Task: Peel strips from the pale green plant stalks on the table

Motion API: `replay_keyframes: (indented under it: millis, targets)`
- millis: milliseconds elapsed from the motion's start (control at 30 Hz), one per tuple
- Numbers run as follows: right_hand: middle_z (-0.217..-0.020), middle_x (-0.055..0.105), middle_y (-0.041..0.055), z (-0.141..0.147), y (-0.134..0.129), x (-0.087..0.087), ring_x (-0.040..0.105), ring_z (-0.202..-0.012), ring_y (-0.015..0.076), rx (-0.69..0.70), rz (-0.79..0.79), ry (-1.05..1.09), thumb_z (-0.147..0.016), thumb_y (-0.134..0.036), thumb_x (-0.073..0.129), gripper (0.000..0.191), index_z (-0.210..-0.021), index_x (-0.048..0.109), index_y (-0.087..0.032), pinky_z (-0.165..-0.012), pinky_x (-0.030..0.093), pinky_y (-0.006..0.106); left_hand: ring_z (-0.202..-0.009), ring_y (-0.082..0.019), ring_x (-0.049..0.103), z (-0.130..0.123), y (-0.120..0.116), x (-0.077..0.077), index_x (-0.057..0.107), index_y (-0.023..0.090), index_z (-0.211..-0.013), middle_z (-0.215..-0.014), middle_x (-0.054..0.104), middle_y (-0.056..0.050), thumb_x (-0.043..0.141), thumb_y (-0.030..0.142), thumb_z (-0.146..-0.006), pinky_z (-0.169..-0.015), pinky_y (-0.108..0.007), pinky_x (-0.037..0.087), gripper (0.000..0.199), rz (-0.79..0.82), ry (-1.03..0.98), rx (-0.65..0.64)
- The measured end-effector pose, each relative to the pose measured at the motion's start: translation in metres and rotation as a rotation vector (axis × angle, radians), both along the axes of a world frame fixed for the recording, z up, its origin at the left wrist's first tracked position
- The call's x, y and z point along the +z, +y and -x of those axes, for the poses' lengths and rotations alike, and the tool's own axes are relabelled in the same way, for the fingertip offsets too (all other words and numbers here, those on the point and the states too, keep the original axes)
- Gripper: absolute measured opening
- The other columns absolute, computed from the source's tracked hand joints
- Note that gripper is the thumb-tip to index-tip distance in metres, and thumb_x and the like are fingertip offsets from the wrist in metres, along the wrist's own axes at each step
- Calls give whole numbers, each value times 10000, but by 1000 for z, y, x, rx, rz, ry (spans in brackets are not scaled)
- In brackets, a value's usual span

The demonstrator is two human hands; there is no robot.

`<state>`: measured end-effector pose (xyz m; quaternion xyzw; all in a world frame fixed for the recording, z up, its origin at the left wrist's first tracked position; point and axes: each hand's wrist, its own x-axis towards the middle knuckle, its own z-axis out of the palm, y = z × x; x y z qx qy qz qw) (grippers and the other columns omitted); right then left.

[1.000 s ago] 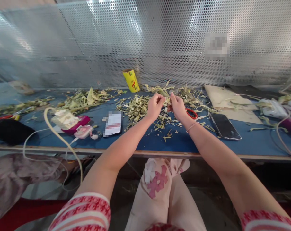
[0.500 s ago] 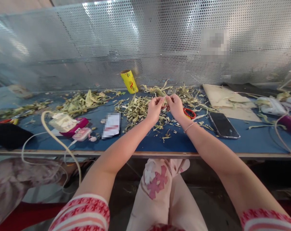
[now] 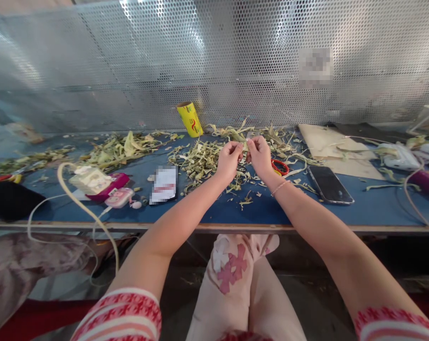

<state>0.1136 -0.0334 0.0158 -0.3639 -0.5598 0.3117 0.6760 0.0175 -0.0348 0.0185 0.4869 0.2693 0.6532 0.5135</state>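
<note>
My left hand (image 3: 229, 158) and my right hand (image 3: 259, 154) meet over the middle of the blue table, thumbs and fingertips pinched close together. Whatever lies between the fingertips is too small to make out. Under and beside my left hand spreads a heap of pale green, dried-looking plant pieces (image 3: 202, 161). Longer strips of leaf (image 3: 236, 133) lie behind both hands. Red-handled scissors (image 3: 281, 166), partly covered, rest just right of my right wrist, which wears a thin bracelet (image 3: 279, 187).
A black phone (image 3: 330, 184) lies right of my forearm, near brown cardboard (image 3: 321, 142). To the left are a phone-sized object (image 3: 164, 184), a power strip (image 3: 104, 184) with cables, and another leaf pile (image 3: 122, 149). A yellow tube (image 3: 190, 119) leans against the perforated metal panel (image 3: 236, 61).
My hands have drawn slightly apart at the fingertips, the right one shifting a little to the right. Both stay pinched. The things on the table lie as before.
</note>
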Motion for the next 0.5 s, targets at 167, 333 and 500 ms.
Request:
replay_keyframes:
  millis: [167,333,500]
  targets:
    - [-481,441,-89,-1,0,0,403,-357,71,38,-11,-18,-743,-667,576,441,-791,458,-245,-367,331,227,-465,-53,388,0,-1,0,526,175,-687,-510,424,61,607,211,-835,-496,-210,292,172,-13,45,12]
    - [-492,454,-80,-3,1,0,425,-367,77,73,-29,-34,-729,-662,593,439,-756,482,-238,-364,345,228,-458,-57,424,-1,-3,2,497,174,-690,-532,427,61,572,193,-851,-493,-209,322,179,51,10,-11]
    - [-466,468,-84,-3,-1,2,433,-353,77,77,-22,-95,-738,-637,598,418,-737,503,-231,-362,341,225,-451,-64,436,1,-2,0,463,180,-686,-506,415,70,560,244,-863,-493,-205,347,211,32,52,-11]
